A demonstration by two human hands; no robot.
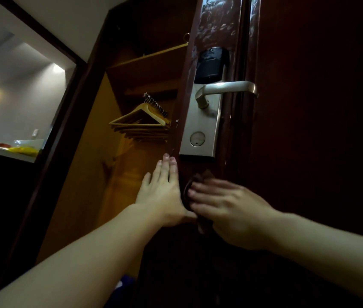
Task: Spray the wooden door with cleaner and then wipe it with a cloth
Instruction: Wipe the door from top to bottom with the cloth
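Bracing the door [211,25] edge with flat, straight-fingered left hand [165,192], pressing the dark cloth [198,177] under spread right hand [227,210] just beside it, wiping upward toward foam streaks above the handle [227,87].

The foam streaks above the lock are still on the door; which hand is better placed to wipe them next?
The right hand: it presses the dark cloth on the door below the lock plate. The left hand lies flat at the door edge, without a cloth.
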